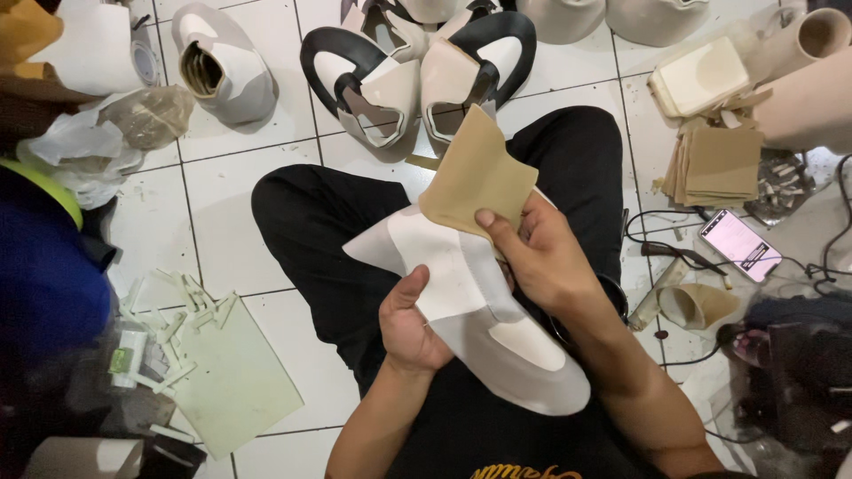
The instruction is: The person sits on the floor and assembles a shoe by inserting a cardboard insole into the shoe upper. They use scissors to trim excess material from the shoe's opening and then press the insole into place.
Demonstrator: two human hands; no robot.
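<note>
Hands: L (410,324) grips shoe upper (470,310) edge, R (541,257) pinches tan piece (475,173)

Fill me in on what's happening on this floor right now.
A person sits cross-legged on a white tiled floor, working on a white and grey shoe upper in their lap. The left hand grips its edge, while the right hand presses a tan cut piece against it. More shoe uppers lie ahead, a stack of tan pieces and a lit phone to the right.
</note>
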